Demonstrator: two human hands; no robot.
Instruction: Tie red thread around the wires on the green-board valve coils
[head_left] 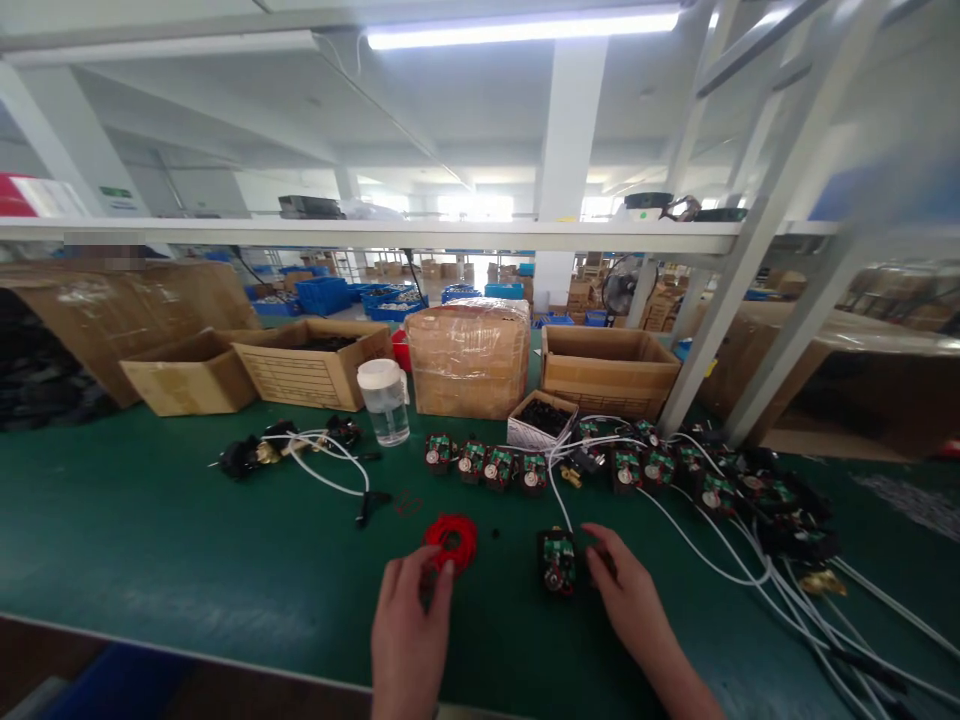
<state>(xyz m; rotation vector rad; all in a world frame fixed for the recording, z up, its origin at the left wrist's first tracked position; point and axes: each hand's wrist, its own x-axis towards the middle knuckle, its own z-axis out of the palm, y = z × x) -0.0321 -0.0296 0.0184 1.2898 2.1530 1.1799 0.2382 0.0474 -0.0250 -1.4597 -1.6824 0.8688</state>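
Note:
A coil of red wire (463, 548) lies on the green bench in front of me. My left hand (415, 625) has its thumb and forefinger on the near left edge of the coil, gripping it there. To the right sits a black housing with a green circuit board (557, 562), open side up, with a white cable behind it. Just beside it is my right hand (626, 595), fingers apart and curved, with nothing seen in them. Its lower fingers are partly hidden. A thin loose red wire (409, 504) rests behind the coil.
Several similar circuit-board units (499, 467) stand in a row behind, with more units and white cables (739, 570) at right. A white-lidded water jug (385, 403), a small box of black parts (541, 420) and cardboard boxes (469, 360) line the back. A metal post (720, 300) rises at right.

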